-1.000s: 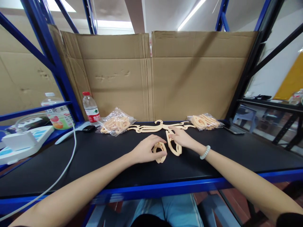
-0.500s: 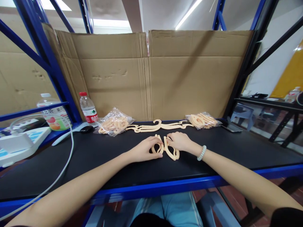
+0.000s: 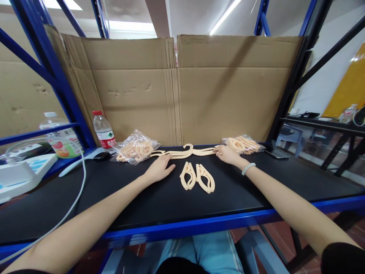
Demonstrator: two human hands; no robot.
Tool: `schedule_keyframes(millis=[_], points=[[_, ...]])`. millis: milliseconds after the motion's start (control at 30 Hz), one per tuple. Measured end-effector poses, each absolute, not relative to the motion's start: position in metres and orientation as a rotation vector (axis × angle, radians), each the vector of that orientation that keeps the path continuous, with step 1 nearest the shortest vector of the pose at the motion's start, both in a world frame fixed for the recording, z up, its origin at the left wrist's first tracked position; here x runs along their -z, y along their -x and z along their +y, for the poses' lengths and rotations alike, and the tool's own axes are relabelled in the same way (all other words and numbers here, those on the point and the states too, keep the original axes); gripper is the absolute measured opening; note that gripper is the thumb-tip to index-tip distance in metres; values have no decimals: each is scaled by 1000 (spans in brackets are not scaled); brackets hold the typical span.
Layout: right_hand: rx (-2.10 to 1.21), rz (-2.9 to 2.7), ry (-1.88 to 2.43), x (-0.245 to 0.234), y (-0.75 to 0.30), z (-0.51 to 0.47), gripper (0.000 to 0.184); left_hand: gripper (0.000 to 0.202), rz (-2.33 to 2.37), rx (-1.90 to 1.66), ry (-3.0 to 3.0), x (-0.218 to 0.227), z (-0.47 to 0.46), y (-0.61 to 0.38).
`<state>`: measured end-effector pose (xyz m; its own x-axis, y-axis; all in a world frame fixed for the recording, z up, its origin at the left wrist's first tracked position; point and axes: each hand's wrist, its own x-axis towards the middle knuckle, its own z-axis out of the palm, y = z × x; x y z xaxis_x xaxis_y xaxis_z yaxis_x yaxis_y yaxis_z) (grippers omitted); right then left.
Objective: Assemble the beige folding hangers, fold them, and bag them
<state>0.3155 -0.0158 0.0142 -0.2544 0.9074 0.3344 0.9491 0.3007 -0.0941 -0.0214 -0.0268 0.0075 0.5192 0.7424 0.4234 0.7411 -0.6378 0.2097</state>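
Two cream plastic loop pieces lie side by side on the black shelf top [image 3: 142, 198]: the left piece [image 3: 188, 176] and the right piece [image 3: 205, 177]. Behind them stretches a long cream hanger-shaped piece [image 3: 185, 152]. My left hand [image 3: 159, 168] rests flat with fingers out, close to the hanger piece's left end, holding nothing. My right hand [image 3: 226, 154] reaches to the hanger piece's right end, beside a clear bag of cream parts [image 3: 242, 144]; its fingers curl at the end, and their grip is unclear.
A second clear bag of cream rings [image 3: 137, 149] lies at the back left, next to a water bottle [image 3: 102, 130]. Cardboard sheets [image 3: 182, 91] wall the back. A white cable [image 3: 76, 198] and white device [image 3: 19, 173] sit left; a phone [image 3: 276, 153] lies right.
Both hands let go of the two loop pieces, which now lie together, and moved outward and back: left hand toward the hanger piece's left end, right hand to its right end.
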Motion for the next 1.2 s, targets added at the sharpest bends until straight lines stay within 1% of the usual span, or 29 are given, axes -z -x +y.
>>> schedule_keyframes(millis=[133, 233, 300, 500, 633, 767, 900, 1033, 1200], points=[[206, -2286, 1645, -11, -310, -18, 19, 43, 1360, -764, -2741, -2, -25, 21], [200, -2283, 1606, -12, -306, -21, 12, 37, 1388, -804, -2760, 0, -26, 20], [159, -2292, 1566, -12, -306, -20, 10, 32, 1378, -842, -2785, 1, -25, 20], [126, -2195, 1487, -15, -307, -18, 10, 27, 1392, -891, -2801, 6, -18, 22], [93, -2207, 1367, -18, -306, -21, 16, 20, 1393, -917, -2775, 6, -17, 21], [149, -2231, 1328, -17, -306, -23, 20, 17, 1411, -1067, -2734, 3, -21, 20], [156, -2220, 1274, -14, -307, -21, 21, 14, 1366, -1294, -2687, -2, -25, 17], [123, -2199, 1234, -13, -306, -19, 19, 15, 1271, -1513, -2557, -6, -30, 14], [169, -2228, 1203, -14, -298, -24, 22, 17, 1185, -1542, -2256, -10, -36, 11]])
